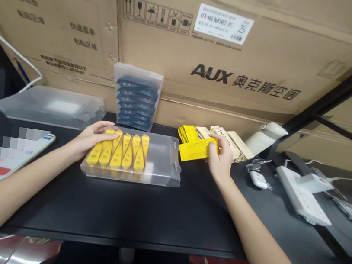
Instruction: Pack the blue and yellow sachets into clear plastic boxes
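Note:
A clear plastic box (161, 158) lies on the black table, its flapped end towards the right. Several yellow packets (117, 154) stand in a slanted, alternating row in its left part. At the box's left end my left hand (91, 137) is closed on it, fingers resting over the top near the first packets. My right hand (221, 158) pinches a flat yellow packet (195, 149) by its right end, just beyond the box's flaps. Behind that hand lie a small stack of yellow packets (187, 133) and several cream-coloured packets (235, 144), partly hidden by it.
A clear box of dark blue packets (137, 100) stands upright against large cartons (253, 68). Left are another clear box (49, 103) and a phone (28, 155). Right are a white bottle (265, 138), an earphone case (258, 179) and a power strip (302, 198).

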`<state>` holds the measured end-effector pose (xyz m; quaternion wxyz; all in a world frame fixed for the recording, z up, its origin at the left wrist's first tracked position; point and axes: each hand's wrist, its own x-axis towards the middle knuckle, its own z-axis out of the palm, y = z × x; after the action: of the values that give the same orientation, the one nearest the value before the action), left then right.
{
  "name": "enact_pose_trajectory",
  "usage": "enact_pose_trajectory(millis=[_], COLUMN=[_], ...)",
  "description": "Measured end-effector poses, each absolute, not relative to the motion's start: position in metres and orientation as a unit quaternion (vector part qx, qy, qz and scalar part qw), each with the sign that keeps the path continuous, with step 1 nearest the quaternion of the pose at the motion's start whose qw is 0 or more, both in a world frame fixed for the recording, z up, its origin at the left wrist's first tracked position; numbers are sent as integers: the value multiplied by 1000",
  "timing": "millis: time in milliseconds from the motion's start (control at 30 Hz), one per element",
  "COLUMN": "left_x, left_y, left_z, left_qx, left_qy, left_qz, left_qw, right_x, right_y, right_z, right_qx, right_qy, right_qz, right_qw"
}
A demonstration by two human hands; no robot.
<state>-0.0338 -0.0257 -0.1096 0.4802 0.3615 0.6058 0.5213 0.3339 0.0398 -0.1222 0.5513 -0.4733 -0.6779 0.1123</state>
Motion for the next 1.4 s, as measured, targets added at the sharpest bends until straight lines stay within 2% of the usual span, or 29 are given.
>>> enact_pose_trajectory(millis=[100,200,333,500,600,800,900,1033,1100,1267,1333,1400], left_x=[-37,-40,-42,-41,-42,-40,-34,-24,-20,-13,-13,-13], left_y=[-24,-23,-23,-23,-23,-24,-27,-31,-33,-34,-34,-35], left_z=[-113,-114,-113,-113,-113,-117,-120,-122,-122,-122,-121,-121], left_qx=[366,368,370,380,389,419,441,456,467,533,582,624], left_qy=[602,603,607,605,605,601,597,582,578,582,576,571], left_qz=[528,530,527,521,514,490,485,473,462,433,410,381], left_qw=[474,469,467,467,468,472,463,479,484,436,402,373], right_x=[331,322,311,306,300,284,282,281,279,271,271,273], right_y=[37,34,29,23,20,12,6,-2,-5,-6,-5,-5], right_z=[-120,-121,-122,-123,-130,-148,-146,-136,-135,-145,-144,-140], right_qx=[-518,-525,-475,-386,-338,-351,-326,-231,-216,-311,-311,-294], right_qy=[-676,-644,-567,-573,-595,-612,-647,-657,-633,-604,-623,-654], right_qz=[229,342,516,621,634,577,586,682,719,648,624,621], right_qw=[472,439,433,370,362,412,363,224,192,345,354,316])
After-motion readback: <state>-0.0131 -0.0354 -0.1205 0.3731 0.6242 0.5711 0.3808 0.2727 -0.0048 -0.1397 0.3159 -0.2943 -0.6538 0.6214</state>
